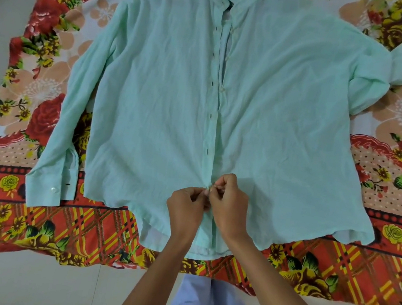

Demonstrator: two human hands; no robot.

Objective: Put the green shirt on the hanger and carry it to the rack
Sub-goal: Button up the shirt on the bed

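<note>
The green shirt lies flat, front up, on a floral bedsheet spread over a pale tiled floor; its sleeves are spread to either side. The left hand and right hand meet at the button placket near the hem, both with fingers curled, pinching the fabric edges together around a button. Upper buttons look undone.
</note>
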